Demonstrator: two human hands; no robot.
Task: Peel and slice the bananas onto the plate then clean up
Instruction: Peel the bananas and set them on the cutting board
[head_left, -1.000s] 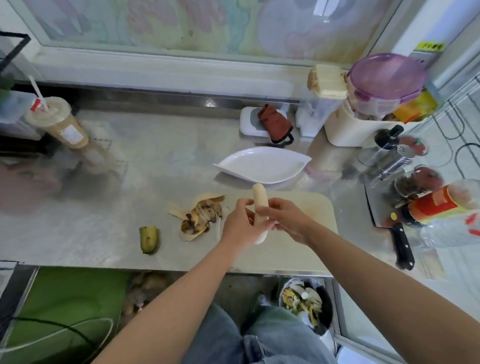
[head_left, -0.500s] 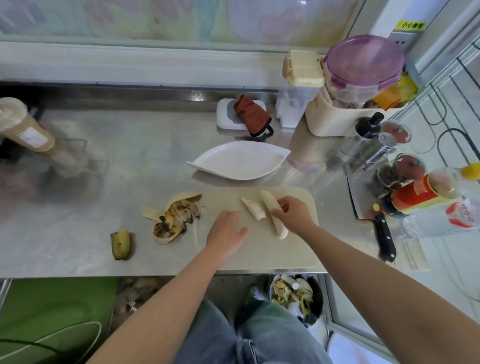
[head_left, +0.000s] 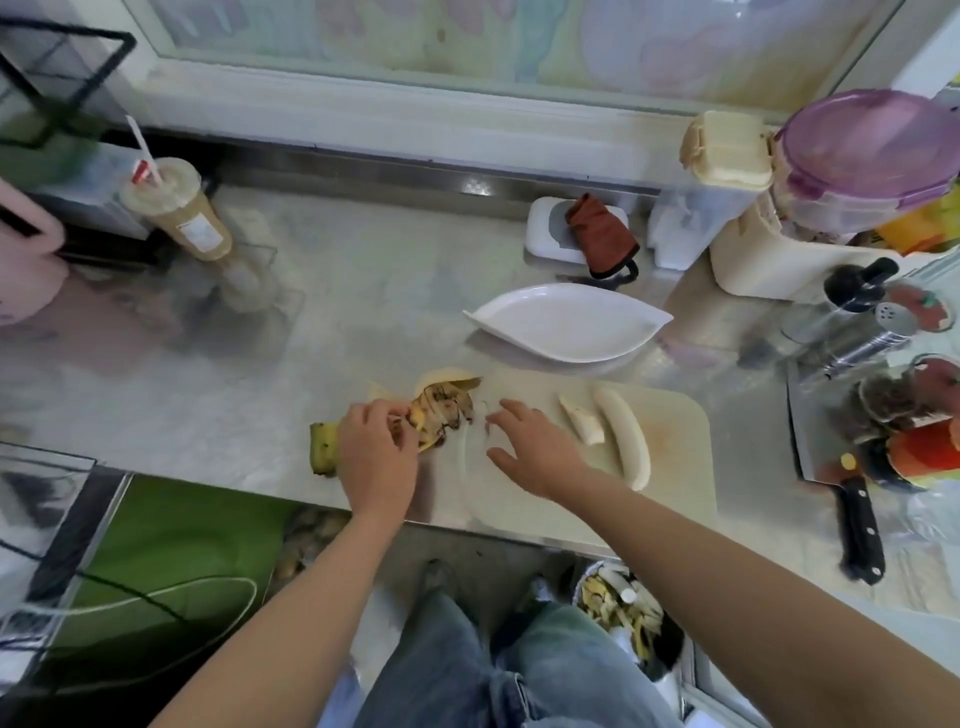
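Note:
Two peeled bananas lie on the pale cutting board (head_left: 670, 457): a long one (head_left: 626, 439) and a shorter piece (head_left: 582, 423) to its left. Just beyond the board stands a white leaf-shaped plate (head_left: 566, 322) with nothing on it. Left of the board sits a heap of brown-spotted banana peel (head_left: 447, 408); my left hand (head_left: 376, 449) pinches it with curled fingers. A green-yellow banana piece (head_left: 323, 449) pokes out beside that hand. My right hand (head_left: 535, 441) hovers with spread fingers over the board's left end, holding nothing. A black-handled knife (head_left: 860, 525) lies at the right.
A bin (head_left: 631, 623) with peel scraps stands on the floor below the counter edge. Jars, bottles and shakers (head_left: 883, 343) crowd the right side. An iced drink cup (head_left: 176, 208) stands at the back left, a white box with a red cloth (head_left: 597, 234) behind the plate.
My right hand has let go of the long banana, which now lies on the board, and moved left. My left hand has left the board and taken hold of the peel.

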